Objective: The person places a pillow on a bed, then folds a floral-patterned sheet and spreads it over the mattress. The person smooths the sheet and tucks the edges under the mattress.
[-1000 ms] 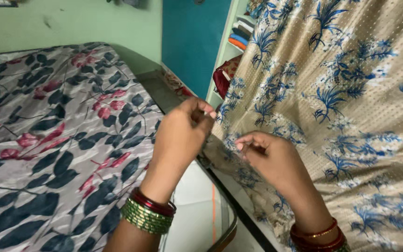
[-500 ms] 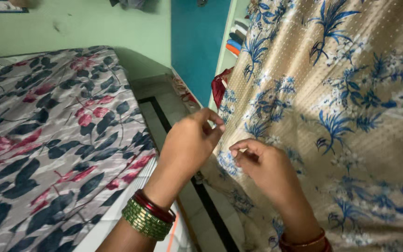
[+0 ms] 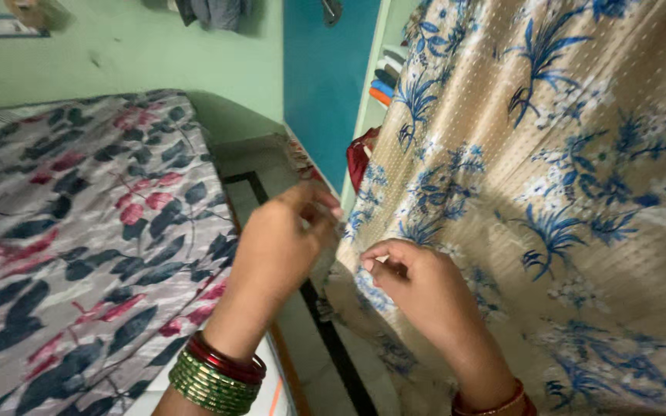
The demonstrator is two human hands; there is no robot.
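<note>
A beige curtain (image 3: 549,169) with blue flower print hangs on the right and fills that side of the view. My left hand (image 3: 275,250), with green and red bangles on the wrist, pinches the curtain's left edge near its fingertips. My right hand (image 3: 418,289), wearing red bangles, grips the same edge a little lower and to the right, fingers curled on the cloth. The two hands are close together, a small gap between them.
A bed with a grey sheet printed with dark leaves and pink flowers (image 3: 79,231) lies on the left. A narrow tiled floor strip (image 3: 310,339) runs between bed and curtain. Behind are a green wall, a teal door (image 3: 325,69) and shelves of folded clothes (image 3: 383,77).
Both hands have drifted slightly left and down along the curtain's edge while the view turned, showing more floor. The grip on the cloth stays the same.
</note>
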